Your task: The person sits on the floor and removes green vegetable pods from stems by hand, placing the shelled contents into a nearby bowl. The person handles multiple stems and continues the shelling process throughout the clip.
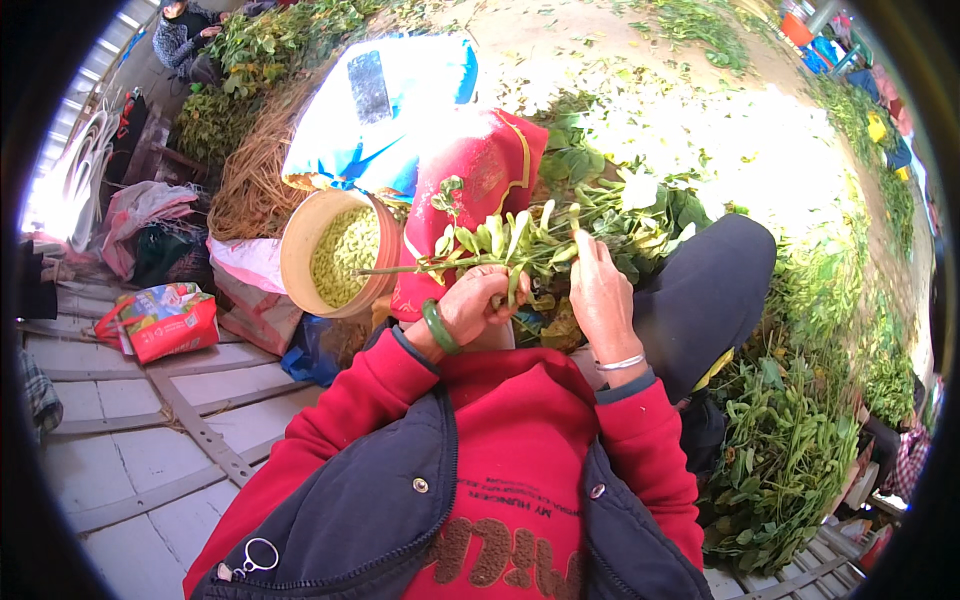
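My left hand (480,300), with a green bangle at its wrist, is closed around the stem of a soybean plant (487,251) bearing green pods, one pod hanging at its fingers. The bare stem end points left. My right hand (600,285), with a silver bracelet, has its fingertips against a pod at the leafy side of the plant; whether it grips that pod is unclear. A red cloth (472,172) covers what is under the plant. Just left of it stands a plastic bucket (296,255) holding many shelled green beans (345,255).
A blue and white sack (412,135) lies beyond the bucket. Cut soybean plants (787,442) are heaped at the right. A red printed bag (176,322) sits at the left, near dry stalks (259,165). At the upper left sits another person (184,41).
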`<state>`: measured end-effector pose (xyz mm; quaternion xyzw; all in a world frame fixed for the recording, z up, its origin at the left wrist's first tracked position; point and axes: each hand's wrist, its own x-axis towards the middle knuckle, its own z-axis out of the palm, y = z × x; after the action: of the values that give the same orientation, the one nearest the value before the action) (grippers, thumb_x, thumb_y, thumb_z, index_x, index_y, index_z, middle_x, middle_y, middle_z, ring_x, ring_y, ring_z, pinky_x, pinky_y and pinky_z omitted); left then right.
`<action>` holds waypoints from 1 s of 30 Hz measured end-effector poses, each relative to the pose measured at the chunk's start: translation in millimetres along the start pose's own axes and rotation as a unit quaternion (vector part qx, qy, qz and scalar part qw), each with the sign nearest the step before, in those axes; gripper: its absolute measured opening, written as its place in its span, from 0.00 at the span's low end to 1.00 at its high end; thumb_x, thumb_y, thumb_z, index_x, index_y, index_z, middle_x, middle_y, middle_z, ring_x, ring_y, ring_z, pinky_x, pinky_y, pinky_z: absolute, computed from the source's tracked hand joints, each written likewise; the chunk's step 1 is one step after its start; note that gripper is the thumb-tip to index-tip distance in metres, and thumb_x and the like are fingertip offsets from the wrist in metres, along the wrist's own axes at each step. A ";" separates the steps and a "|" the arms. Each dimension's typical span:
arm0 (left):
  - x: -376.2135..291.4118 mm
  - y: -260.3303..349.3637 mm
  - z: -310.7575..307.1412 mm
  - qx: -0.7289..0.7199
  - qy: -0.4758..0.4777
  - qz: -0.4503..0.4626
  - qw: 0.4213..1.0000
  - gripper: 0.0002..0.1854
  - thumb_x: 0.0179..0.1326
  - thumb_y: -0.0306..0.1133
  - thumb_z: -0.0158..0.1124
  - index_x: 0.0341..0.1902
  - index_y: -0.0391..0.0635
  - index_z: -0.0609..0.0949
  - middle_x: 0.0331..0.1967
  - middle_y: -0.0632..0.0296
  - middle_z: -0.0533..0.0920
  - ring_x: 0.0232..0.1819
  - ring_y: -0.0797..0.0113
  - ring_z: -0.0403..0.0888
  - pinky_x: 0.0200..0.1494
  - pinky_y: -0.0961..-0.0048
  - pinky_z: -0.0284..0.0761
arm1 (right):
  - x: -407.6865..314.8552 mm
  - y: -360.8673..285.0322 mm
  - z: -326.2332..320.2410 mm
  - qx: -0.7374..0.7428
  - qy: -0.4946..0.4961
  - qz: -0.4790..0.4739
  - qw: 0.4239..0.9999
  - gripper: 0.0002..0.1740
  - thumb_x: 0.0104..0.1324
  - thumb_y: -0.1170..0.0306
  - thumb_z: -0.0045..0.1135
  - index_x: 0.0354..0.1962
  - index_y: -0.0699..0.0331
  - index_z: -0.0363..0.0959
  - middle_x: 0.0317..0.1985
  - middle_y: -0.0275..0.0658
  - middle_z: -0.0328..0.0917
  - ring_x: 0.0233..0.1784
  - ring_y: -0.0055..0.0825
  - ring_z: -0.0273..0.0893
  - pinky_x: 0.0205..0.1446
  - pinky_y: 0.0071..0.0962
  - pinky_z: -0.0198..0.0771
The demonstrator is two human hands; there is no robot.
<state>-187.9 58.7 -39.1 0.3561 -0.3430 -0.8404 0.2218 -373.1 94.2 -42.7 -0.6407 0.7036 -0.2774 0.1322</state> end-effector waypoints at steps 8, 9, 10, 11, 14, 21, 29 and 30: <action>1.4 30.0 -6.1 0.003 -0.006 0.083 0.997 0.10 0.53 0.25 0.43 0.33 0.41 0.75 0.20 0.69 0.70 0.13 0.83 0.55 0.17 0.84 0.48 | -2.6 -8.4 -17.2 -0.033 0.067 -0.066 0.995 0.08 0.63 0.66 0.51 0.38 0.58 0.68 0.28 0.39 0.76 0.27 0.41 0.76 0.27 0.36 0.71; 4.5 28.7 -4.5 -0.055 0.000 0.099 0.994 0.12 0.52 0.23 0.42 0.37 0.40 0.76 0.23 0.67 0.73 0.14 0.83 0.56 0.17 0.84 0.49 | -4.3 -12.4 -19.7 -0.034 0.077 -0.070 0.994 0.07 0.63 0.65 0.51 0.37 0.58 0.68 0.27 0.38 0.76 0.27 0.41 0.76 0.27 0.36 0.71; 5.5 25.8 -2.7 -0.027 -0.003 0.096 0.995 0.14 0.53 0.22 0.43 0.41 0.39 0.76 0.27 0.66 0.74 0.15 0.82 0.57 0.17 0.85 0.51 | -5.6 -16.4 -21.3 -0.022 0.087 -0.063 0.994 0.07 0.63 0.65 0.51 0.33 0.59 0.68 0.24 0.39 0.75 0.27 0.41 0.76 0.26 0.36 0.70; 6.6 21.7 -0.3 -0.001 -0.004 0.086 0.996 0.16 0.55 0.22 0.43 0.45 0.38 0.75 0.30 0.65 0.76 0.16 0.82 0.58 0.18 0.85 0.53 | -6.7 -19.6 -23.1 -0.006 0.073 -0.042 0.996 0.06 0.63 0.67 0.52 0.33 0.60 0.69 0.25 0.41 0.76 0.27 0.42 0.76 0.26 0.36 0.70; 9.6 5.4 8.9 -0.008 -0.018 0.027 0.999 0.15 0.66 0.36 0.50 0.50 0.40 0.75 0.28 0.70 0.74 0.17 0.82 0.58 0.19 0.84 0.53 | -12.0 -27.8 -23.8 0.050 0.038 -0.010 0.998 0.06 0.62 0.69 0.55 0.31 0.62 0.70 0.23 0.46 0.74 0.25 0.44 0.74 0.26 0.36 0.67; 22.3 -11.8 17.0 -0.129 -0.045 0.002 0.991 0.07 0.64 0.37 0.57 0.38 0.48 0.77 0.18 0.76 0.67 0.16 0.85 0.53 0.18 0.84 0.47 | -31.3 -26.3 -16.1 0.242 -0.095 0.103 0.960 0.07 0.65 0.68 0.45 0.35 0.64 0.66 0.20 0.51 0.73 0.25 0.49 0.74 0.27 0.40 0.67; 21.0 -16.7 27.6 0.060 0.068 0.094 0.991 0.07 0.63 0.35 0.58 0.31 0.48 0.77 0.19 0.76 0.70 0.16 0.86 0.54 0.18 0.85 0.49 | -40.7 -13.1 4.1 0.259 -0.139 0.074 0.953 0.09 0.67 0.73 0.36 0.41 0.69 0.62 0.19 0.43 0.71 0.23 0.35 0.72 0.30 0.34 0.68; 20.9 -17.2 28.8 0.062 0.077 0.109 0.989 0.07 0.63 0.34 0.58 0.31 0.47 0.77 0.20 0.76 0.70 0.16 0.87 0.54 0.18 0.85 0.49 | -41.6 -13.7 5.1 0.271 -0.140 0.083 0.949 0.09 0.66 0.73 0.37 0.41 0.69 0.62 0.21 0.48 0.71 0.25 0.43 0.72 0.30 0.39 0.67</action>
<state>-225.3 69.3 -46.4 0.3935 -0.4130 -0.7585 0.3150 -353.0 133.3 -46.3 -0.5530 0.6268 -0.3528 0.4205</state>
